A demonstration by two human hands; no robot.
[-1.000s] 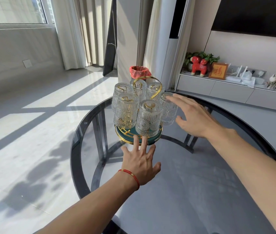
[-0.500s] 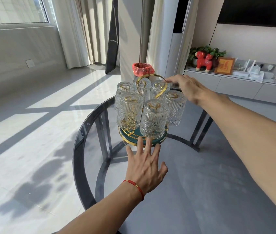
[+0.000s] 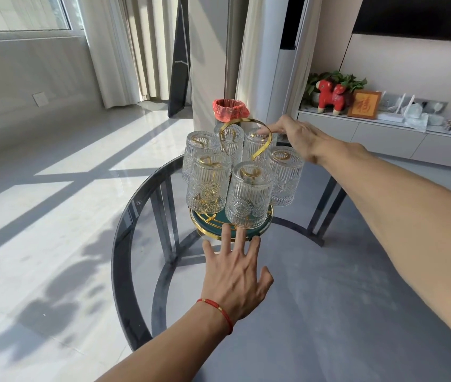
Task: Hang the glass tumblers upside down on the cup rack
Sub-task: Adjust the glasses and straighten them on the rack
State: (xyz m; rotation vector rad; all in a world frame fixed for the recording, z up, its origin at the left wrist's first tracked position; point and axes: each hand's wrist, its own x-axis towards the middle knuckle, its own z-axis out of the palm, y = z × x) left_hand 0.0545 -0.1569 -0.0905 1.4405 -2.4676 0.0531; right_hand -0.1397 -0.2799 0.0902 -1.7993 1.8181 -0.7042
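- Tumblers (image 3: 249, 197), six ribbed clear glasses, all hang upside down on the cup rack (image 3: 231, 226), which stands near the far edge of the round glass tabletop (image 3: 329, 312).
- Right hand (image 3: 298, 139) has moved from beside the glasses up to the gold loop handle (image 3: 246, 139); its fingers touch the loop, but I cannot tell if they close on it.
- Left hand (image 3: 235, 279) stays flat and open, holding nothing, fingertips at the green base.
- I judge the hanging is complete; perhaps the rack gets lifted next.
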